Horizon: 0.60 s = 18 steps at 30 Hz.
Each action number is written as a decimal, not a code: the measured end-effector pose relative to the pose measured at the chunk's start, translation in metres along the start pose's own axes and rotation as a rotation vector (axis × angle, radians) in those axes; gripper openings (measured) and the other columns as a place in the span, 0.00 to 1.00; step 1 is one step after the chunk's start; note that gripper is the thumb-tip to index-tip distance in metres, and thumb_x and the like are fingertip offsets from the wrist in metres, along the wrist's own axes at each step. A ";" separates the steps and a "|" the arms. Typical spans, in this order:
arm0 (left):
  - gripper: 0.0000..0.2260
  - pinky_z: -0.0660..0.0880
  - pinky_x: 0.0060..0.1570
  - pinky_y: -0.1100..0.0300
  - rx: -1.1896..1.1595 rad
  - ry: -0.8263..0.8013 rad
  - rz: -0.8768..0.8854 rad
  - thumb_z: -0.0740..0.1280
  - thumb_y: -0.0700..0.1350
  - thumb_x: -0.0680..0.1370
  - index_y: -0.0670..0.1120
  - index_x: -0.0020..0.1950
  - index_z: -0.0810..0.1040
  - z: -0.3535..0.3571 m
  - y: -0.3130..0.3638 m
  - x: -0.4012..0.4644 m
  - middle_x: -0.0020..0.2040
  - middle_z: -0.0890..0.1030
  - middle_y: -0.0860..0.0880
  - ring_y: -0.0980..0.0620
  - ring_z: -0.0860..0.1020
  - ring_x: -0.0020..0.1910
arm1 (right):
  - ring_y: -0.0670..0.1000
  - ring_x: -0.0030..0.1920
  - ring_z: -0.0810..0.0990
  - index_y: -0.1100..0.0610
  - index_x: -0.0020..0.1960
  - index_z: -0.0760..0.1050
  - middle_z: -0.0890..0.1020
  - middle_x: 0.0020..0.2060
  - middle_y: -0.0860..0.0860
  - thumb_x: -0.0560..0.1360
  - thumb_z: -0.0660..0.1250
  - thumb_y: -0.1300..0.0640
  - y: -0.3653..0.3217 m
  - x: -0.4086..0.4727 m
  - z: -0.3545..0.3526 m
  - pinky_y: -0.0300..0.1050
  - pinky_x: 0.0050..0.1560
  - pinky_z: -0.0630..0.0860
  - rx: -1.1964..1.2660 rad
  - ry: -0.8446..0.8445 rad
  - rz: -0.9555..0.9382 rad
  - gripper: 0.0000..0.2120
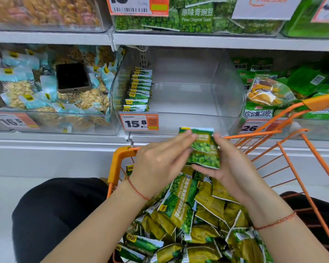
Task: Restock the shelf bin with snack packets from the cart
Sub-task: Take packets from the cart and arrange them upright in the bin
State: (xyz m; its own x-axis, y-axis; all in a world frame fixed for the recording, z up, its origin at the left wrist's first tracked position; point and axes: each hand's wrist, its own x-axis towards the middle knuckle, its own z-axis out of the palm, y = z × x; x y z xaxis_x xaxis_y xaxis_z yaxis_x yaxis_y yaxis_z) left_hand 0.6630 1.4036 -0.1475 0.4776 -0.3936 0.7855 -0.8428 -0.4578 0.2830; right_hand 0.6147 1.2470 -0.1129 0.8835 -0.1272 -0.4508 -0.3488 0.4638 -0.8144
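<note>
Both hands hold a small bunch of green pea snack packets [204,149] above the orange cart [120,158]. My left hand [160,162] pinches the bunch from the left, and my right hand [228,166] cups it from the right and underneath. Below them the cart holds a heap of several green and olive packets [194,219]. Straight ahead stands the clear shelf bin [226,95], with one row of upright green packets [140,90] along its left wall and the remainder bare. A 15.8 price tag [139,122] hangs on its front.
A phone [72,77] lies on peanut packets in the left bin [46,95]. The right bin holds mixed fruit crisp bags [270,92]. The shelf above carries green pea bags [196,18]. The cart's wire rim [292,154] and handle [323,101] rise at right.
</note>
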 end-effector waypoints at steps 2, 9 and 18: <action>0.11 0.80 0.47 0.59 0.008 -0.069 0.047 0.67 0.45 0.78 0.47 0.59 0.81 0.002 0.002 -0.001 0.59 0.81 0.51 0.55 0.83 0.50 | 0.50 0.50 0.84 0.56 0.59 0.76 0.85 0.51 0.53 0.80 0.54 0.44 0.003 0.000 0.003 0.50 0.46 0.82 0.067 -0.042 0.020 0.20; 0.10 0.76 0.50 0.61 -0.130 -0.143 0.093 0.68 0.45 0.77 0.45 0.56 0.83 0.000 0.004 0.003 0.59 0.81 0.50 0.49 0.80 0.48 | 0.46 0.55 0.82 0.60 0.66 0.71 0.80 0.59 0.52 0.69 0.68 0.45 0.005 -0.002 0.003 0.43 0.41 0.80 0.005 0.003 -0.072 0.30; 0.08 0.77 0.41 0.65 -0.516 -0.237 -0.668 0.61 0.59 0.76 0.59 0.50 0.76 -0.005 0.010 0.012 0.45 0.80 0.57 0.60 0.80 0.44 | 0.48 0.56 0.81 0.50 0.59 0.73 0.83 0.53 0.47 0.70 0.72 0.46 0.013 0.002 -0.002 0.51 0.57 0.76 -0.225 0.059 -0.314 0.21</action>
State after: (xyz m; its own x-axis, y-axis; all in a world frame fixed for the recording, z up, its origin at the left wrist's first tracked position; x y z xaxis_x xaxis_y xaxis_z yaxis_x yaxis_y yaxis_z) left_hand 0.6592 1.3986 -0.1323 0.9022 -0.3530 0.2478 -0.3481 -0.2567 0.9016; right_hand 0.6118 1.2512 -0.1251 0.9410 -0.2858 -0.1813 -0.1296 0.1907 -0.9731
